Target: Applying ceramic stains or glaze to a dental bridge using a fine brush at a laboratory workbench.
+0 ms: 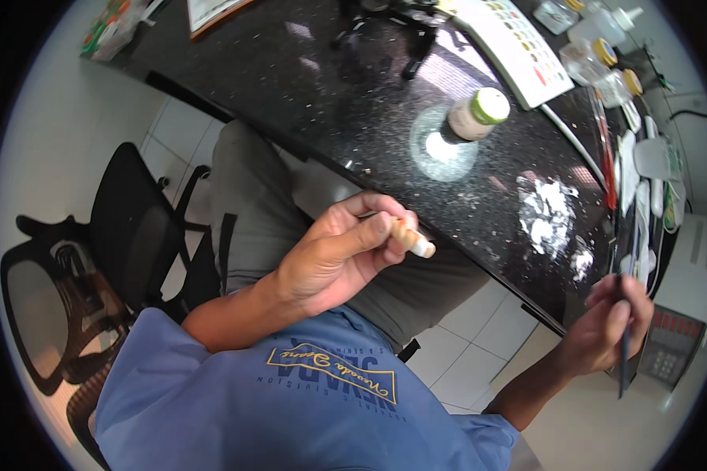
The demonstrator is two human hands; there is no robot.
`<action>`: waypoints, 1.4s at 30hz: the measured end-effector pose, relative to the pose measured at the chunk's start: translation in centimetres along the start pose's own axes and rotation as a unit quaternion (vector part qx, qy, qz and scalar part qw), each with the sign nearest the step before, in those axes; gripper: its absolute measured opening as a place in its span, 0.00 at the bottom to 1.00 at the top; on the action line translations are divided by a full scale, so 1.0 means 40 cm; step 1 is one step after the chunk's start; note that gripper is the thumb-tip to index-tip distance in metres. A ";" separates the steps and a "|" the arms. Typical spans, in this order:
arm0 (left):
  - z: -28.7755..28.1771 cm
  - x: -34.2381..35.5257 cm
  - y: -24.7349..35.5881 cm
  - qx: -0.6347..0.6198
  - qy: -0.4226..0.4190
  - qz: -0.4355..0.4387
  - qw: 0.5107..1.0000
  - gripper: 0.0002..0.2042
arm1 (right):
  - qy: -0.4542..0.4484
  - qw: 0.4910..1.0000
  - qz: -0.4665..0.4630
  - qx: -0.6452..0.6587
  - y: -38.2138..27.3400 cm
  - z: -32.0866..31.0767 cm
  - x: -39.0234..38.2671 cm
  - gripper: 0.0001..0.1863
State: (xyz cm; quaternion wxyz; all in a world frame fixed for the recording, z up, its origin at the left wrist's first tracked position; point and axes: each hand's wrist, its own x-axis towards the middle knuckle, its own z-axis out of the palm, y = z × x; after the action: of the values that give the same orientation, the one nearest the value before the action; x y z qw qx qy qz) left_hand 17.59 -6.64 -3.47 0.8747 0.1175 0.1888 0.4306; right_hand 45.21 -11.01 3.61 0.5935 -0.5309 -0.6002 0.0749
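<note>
My left hand [342, 255] is closed near the front edge of the black table, above my lap. Thumb and fingers pinch a small lumpy white-and-tan piece [413, 239] that resembles a row of artificial teeth. Its far end points right, and the rest is covered by my fingers. At the right, my right hand [614, 326] is closed round a slender dark-handled tool [624, 365], held nearly upright in the picture. Which kind of tip it has I cannot make out. White powdery smears [548, 216] lie on the table near this hand.
A green-capped jar [479, 114] stands by a round glass dish [432, 161]. Behind are a white tray with coloured spots [514, 51], a black stand [389, 16] and several bottles [587, 59]. Assorted tools [628, 180] line the right edge. A black chair [137, 228] is at left.
</note>
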 end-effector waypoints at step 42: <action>-0.012 0.001 0.000 -0.009 -0.015 -0.019 1.000 0.08 | -0.221 0.964 -0.066 0.133 -0.046 0.177 -0.057 0.08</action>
State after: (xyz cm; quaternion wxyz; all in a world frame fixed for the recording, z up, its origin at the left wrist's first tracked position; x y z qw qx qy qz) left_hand 17.40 -6.60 -3.90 0.8864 0.1126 0.1741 0.4140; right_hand 37.97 -9.63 1.47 0.5152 -0.3766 -0.7349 0.2297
